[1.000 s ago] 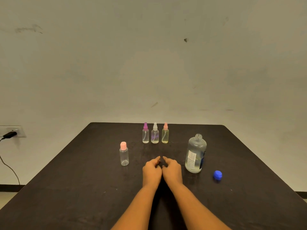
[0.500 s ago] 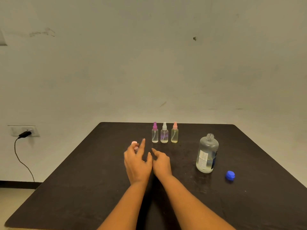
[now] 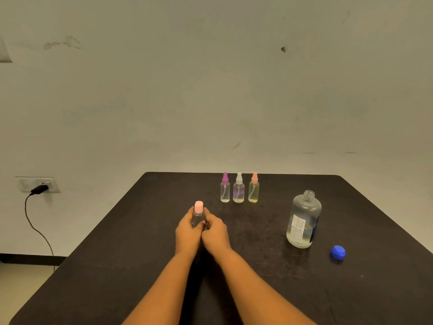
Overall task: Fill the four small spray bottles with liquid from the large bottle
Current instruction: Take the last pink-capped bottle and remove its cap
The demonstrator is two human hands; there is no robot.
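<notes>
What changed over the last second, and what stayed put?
Both hands left the table's middle: the left hand and right hand now clasp the pink-capped bottle. The three spray bottles, open large bottle and blue cap stayed put.

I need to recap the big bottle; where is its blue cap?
The blue cap lies on the black table, near right, just right of the large bottle.

Hands point(image 3: 202, 233) hide pink-capped bottle point(image 3: 198, 213) base.

Dark counter point(image 3: 117, 266) fills lower frame. Scuffed off-white wall point(image 3: 210, 90) behind. Wall outlet point(image 3: 38, 184) at left, black cable point(image 3: 35, 221) plugged in, hanging down.
</notes>
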